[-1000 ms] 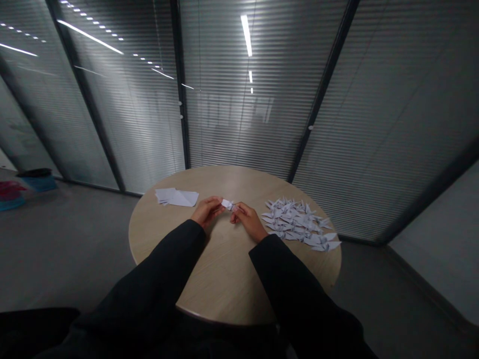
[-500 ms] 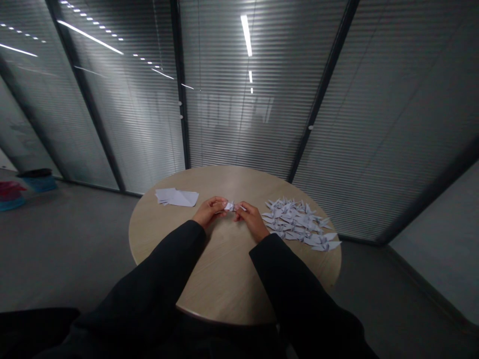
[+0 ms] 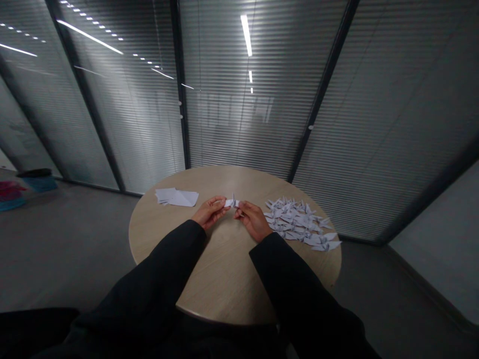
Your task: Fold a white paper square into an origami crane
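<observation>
Between my two hands is a small white folded paper crane (image 3: 233,203), held above the middle of the round table. My left hand (image 3: 210,211) pinches its left wing, and my right hand (image 3: 253,219) pinches the wing on the right. A thin point of the crane sticks up between the wings. To the right of my right hand lies a spread of several white paper cranes (image 3: 295,219). Left of my left hand rests a loose stack of white paper sheets (image 3: 183,198).
The round wooden table (image 3: 224,279) stands close to a glass partition with blinds (image 3: 239,134). On the floor at far left are a blue bin with a dark rim (image 3: 39,180) and another with a red liner (image 3: 10,192).
The crane's wings are now spread out level between my hands, with a point standing up. My right hand has shifted its fingers onto the right wing. The cranes and sheets have not moved.
</observation>
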Demonstrator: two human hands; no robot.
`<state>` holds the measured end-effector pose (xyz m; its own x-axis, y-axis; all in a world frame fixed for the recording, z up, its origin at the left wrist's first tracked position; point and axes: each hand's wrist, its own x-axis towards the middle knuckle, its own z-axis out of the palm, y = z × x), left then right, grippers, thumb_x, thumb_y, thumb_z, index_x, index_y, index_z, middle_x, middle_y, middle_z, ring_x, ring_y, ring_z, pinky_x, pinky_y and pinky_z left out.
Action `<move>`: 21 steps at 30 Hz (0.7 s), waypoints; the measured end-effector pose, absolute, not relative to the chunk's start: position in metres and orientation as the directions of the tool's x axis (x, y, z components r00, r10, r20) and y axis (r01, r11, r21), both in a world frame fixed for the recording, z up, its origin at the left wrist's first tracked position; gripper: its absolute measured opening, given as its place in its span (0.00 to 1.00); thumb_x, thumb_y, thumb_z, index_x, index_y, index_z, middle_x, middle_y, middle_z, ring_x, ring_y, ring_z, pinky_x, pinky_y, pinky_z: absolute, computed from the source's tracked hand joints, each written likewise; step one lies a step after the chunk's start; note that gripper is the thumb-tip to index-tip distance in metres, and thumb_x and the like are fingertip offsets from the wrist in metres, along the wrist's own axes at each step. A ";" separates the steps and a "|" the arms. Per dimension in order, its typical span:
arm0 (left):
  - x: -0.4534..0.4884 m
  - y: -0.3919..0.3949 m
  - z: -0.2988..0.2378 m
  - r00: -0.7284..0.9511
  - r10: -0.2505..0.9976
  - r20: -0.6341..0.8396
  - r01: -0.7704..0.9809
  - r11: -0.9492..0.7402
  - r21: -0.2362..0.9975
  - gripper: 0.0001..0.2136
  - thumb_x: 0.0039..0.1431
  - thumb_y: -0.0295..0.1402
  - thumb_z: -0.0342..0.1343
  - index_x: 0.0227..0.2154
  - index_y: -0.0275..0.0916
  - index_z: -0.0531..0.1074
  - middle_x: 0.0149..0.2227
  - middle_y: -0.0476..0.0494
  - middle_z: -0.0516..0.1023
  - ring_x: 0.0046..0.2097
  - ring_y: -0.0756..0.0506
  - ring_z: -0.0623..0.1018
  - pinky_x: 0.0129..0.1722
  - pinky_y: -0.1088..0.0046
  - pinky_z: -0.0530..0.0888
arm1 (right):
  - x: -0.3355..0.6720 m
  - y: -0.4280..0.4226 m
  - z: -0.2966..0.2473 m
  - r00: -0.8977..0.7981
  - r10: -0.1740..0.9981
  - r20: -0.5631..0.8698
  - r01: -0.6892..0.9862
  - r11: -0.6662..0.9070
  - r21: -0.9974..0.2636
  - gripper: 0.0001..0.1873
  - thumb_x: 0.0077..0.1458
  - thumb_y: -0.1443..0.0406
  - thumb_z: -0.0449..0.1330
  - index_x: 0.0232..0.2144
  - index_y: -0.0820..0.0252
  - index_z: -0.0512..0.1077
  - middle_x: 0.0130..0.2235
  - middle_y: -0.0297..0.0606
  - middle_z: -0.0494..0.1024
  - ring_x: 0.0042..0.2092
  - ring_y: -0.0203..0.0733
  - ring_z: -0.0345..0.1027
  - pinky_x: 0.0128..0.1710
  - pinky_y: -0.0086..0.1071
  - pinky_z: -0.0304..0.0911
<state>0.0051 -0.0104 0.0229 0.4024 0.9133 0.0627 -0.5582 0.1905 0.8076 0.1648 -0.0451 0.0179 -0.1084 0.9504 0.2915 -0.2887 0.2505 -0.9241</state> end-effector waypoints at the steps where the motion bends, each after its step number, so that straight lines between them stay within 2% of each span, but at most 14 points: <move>1: 0.005 -0.010 0.023 0.400 0.915 0.058 -0.558 0.193 0.807 0.08 0.49 0.23 0.61 0.32 0.33 0.70 0.29 0.46 0.77 0.29 0.53 0.78 0.28 0.85 0.75 | 0.166 -0.045 0.018 -0.106 0.950 0.293 -0.313 0.248 -0.917 0.16 0.47 0.53 0.61 0.24 0.60 0.66 0.25 0.33 0.68 0.27 0.35 0.64 0.34 0.34 0.65; 5: 0.003 -0.007 0.021 0.377 0.925 0.042 -0.565 0.194 0.802 0.07 0.52 0.21 0.58 0.35 0.32 0.70 0.29 0.45 0.77 0.29 0.53 0.79 0.28 0.86 0.75 | 0.169 -0.043 0.019 -0.096 0.954 0.284 -0.415 0.221 -0.883 0.15 0.47 0.54 0.61 0.24 0.59 0.66 0.24 0.32 0.66 0.28 0.36 0.63 0.33 0.34 0.65; 10: 0.002 -0.007 0.021 0.401 0.915 0.029 -0.515 0.200 0.834 0.09 0.51 0.22 0.59 0.37 0.32 0.72 0.33 0.42 0.78 0.32 0.51 0.79 0.29 0.83 0.75 | 0.172 -0.042 0.020 -0.049 0.962 0.268 -0.401 0.227 -0.888 0.14 0.46 0.55 0.62 0.23 0.59 0.66 0.22 0.30 0.63 0.26 0.34 0.61 0.32 0.33 0.64; 16: -0.002 -0.012 0.026 0.461 0.874 0.154 -0.517 0.123 0.847 0.18 0.49 0.29 0.61 0.46 0.37 0.71 0.47 0.37 0.74 0.44 0.45 0.76 0.41 0.71 0.74 | 0.172 -0.042 0.019 -0.109 0.982 0.154 -0.458 0.087 -0.885 0.14 0.42 0.58 0.66 0.21 0.61 0.66 0.21 0.29 0.62 0.23 0.32 0.58 0.29 0.32 0.64; 18: -0.002 -0.013 0.027 0.480 0.863 0.158 -0.502 0.122 0.856 0.18 0.49 0.31 0.62 0.45 0.38 0.72 0.49 0.37 0.73 0.46 0.44 0.75 0.43 0.70 0.73 | 0.172 -0.042 0.019 -0.137 0.983 0.120 -0.462 0.044 -0.886 0.14 0.41 0.59 0.66 0.21 0.61 0.66 0.20 0.29 0.62 0.22 0.31 0.57 0.29 0.32 0.64; 21: 0.000 -0.013 0.028 0.489 0.865 0.115 -0.434 0.126 0.892 0.16 0.46 0.34 0.64 0.40 0.36 0.75 0.45 0.38 0.75 0.45 0.45 0.74 0.43 0.71 0.71 | 0.172 -0.042 0.017 -0.167 0.980 0.106 -0.450 0.020 -0.893 0.13 0.41 0.60 0.65 0.20 0.61 0.66 0.19 0.28 0.61 0.22 0.31 0.56 0.29 0.32 0.64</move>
<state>-0.0004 -0.0132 0.0277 0.4889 0.8647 0.1151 -0.4336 0.1264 0.8922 0.1716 -0.0416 0.0169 -0.1674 0.9802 0.1062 -0.4499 0.0199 -0.8929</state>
